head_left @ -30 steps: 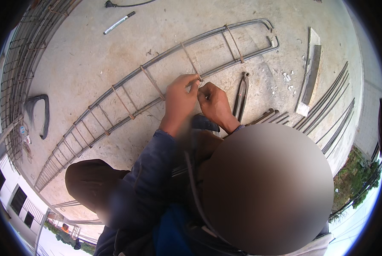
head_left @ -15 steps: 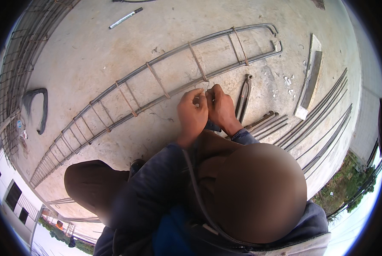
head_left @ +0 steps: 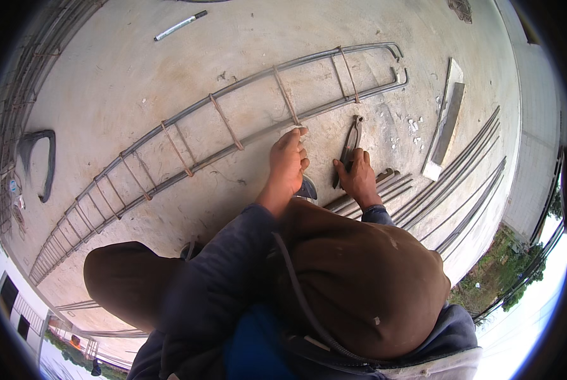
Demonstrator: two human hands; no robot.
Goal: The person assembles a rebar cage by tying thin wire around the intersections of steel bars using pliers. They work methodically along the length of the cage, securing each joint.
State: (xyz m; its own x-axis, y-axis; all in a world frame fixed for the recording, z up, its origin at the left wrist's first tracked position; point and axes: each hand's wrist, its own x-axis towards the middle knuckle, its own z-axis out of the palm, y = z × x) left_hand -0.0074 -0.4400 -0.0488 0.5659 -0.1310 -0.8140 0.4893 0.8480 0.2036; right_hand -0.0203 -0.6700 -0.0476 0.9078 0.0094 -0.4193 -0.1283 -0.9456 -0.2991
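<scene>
A long ladder-like rebar cage [head_left: 258,134] of grey bars and rusty stirrups lies across the concrete floor. My left hand [head_left: 288,163] is closed just below its near bar, fingertips at the foot of a stirrup. Whatever those fingers pinch is too small or hidden to make out. To the right, my right hand [head_left: 361,182] is on a pair of end-cutting pincers [head_left: 353,140], thumb and fingers on either side of the handles. The pincers lie on the floor with their jaws pointing away from me.
Several loose steel bars [head_left: 464,177] lie at the right, beside a flat board and metal strip [head_left: 449,123]. A marker pen [head_left: 180,25] is far off at upper left. A bundle of dark wire [head_left: 50,161] and stacked bars [head_left: 17,95] are at the left.
My right hand has left my left hand and moved right and nearer me, onto the pincers. The left hand stays by the rebar, still closed. The view has shifted slightly.
</scene>
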